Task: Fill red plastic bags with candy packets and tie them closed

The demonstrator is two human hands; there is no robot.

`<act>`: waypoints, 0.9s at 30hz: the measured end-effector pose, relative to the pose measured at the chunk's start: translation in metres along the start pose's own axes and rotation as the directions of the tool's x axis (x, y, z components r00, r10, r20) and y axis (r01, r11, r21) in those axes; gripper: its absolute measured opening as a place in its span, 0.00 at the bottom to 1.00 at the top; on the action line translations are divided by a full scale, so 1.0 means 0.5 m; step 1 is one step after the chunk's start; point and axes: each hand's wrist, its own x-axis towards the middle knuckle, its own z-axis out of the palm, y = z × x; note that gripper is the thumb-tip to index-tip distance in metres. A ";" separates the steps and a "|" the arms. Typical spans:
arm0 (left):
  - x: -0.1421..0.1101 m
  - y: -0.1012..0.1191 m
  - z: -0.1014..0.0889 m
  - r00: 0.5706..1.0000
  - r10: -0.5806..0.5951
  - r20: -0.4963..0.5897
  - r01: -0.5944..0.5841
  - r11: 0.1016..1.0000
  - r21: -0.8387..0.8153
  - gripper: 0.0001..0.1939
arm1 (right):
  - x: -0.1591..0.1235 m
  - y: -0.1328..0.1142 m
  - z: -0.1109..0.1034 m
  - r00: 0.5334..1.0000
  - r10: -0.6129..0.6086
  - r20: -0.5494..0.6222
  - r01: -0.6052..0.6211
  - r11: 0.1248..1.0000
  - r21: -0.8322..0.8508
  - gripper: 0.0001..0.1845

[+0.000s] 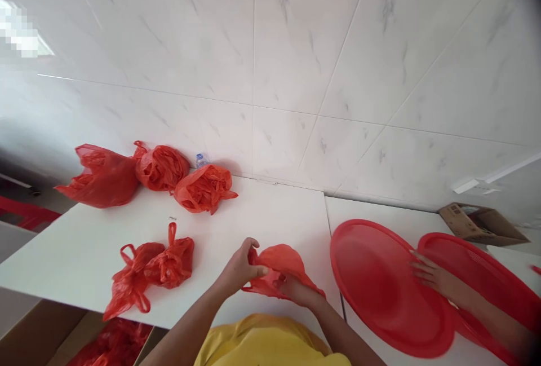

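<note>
A red plastic bag (285, 256) is in front of me, low over the white table (220, 230), its mouth spread toward me. At the bag's left edge, my left hand (242, 269) has its fingers curled around the plastic, with the thumb across the front. My right hand (298, 290) reaches into the mouth of the bag. Its fingers are bent and partly covered by the plastic, so what they hold, if anything, is hidden. Left of my hands, two tied red plastic bags (169, 264) lie against each other near the table's front edge.
Several filled red bags (205, 188) line the wall side, beside a clear bottle (200, 159). On the right, another person's hand (429, 273) touches a round red basin (380, 287); a second red basin (477, 264) and a cardboard box (482, 222) stand beyond. Below left, an open carton (63, 332) contains red bags.
</note>
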 end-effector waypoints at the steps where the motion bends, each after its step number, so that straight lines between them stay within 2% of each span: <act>1: 0.002 -0.007 -0.011 1.000 0.019 0.009 -0.020 0.995 0.101 0.22 | -0.012 -0.002 -0.013 0.996 0.007 0.094 -0.010 1.000 0.029 0.18; 3: 0.005 -0.025 -0.024 0.999 0.035 -0.003 -0.033 0.967 0.252 0.14 | -0.041 -0.008 -0.041 0.971 -0.011 0.240 -0.025 0.989 0.143 0.25; 5: 0.009 -0.040 -0.025 0.999 -0.004 -0.047 0.018 0.955 0.296 0.04 | -0.069 -0.008 -0.067 0.962 -0.048 0.270 -0.021 0.968 0.250 0.27; 7: 0.015 -0.048 -0.016 0.993 -0.079 -0.093 0.100 0.963 0.250 0.06 | -0.091 0.001 -0.090 0.985 -0.016 0.174 -0.033 0.961 0.276 0.27; 9: 0.021 -0.046 -0.003 0.982 -0.156 -0.107 0.172 0.970 0.169 0.08 | -0.104 0.019 -0.109 0.997 0.073 0.030 -0.078 0.959 0.272 0.26; 12: 0.030 -0.026 0.015 0.966 -0.250 -0.067 0.253 0.966 0.046 0.12 | -0.117 0.046 -0.130 0.978 0.170 -0.119 -0.127 0.942 0.310 0.25; 16: 0.038 0.004 0.029 0.957 -0.285 -0.054 0.281 0.957 -0.073 0.15 | -0.128 0.063 -0.141 0.968 0.175 -0.181 -0.110 0.940 0.322 0.24; 19: 0.041 0.015 0.037 0.955 -0.282 -0.090 0.266 0.952 -0.152 0.16 | -0.136 0.068 -0.141 0.971 0.133 -0.197 -0.076 0.958 0.276 0.24; 21: 0.044 0.015 0.041 0.945 -0.311 -0.098 0.279 0.927 -0.252 0.17 | -0.148 0.073 -0.149 0.961 0.101 -0.256 -0.040 0.972 0.233 0.24; 23: 0.047 0.010 0.045 0.923 -0.377 -0.082 0.315 0.858 -0.405 0.18 | -0.169 0.081 -0.171 0.917 0.090 -0.388 -0.016 0.982 0.190 0.24; 24: 0.048 0.005 0.047 0.907 -0.416 -0.068 0.336 0.809 -0.482 0.18 | -0.183 0.087 -0.187 0.873 0.089 -0.479 -0.012 0.987 0.162 0.24; 27: 0.054 -0.015 0.053 0.863 -0.504 -0.043 0.376 0.695 -0.612 0.17 | -0.231 0.117 -0.241 0.687 0.082 -0.722 -0.074 0.996 0.043 0.25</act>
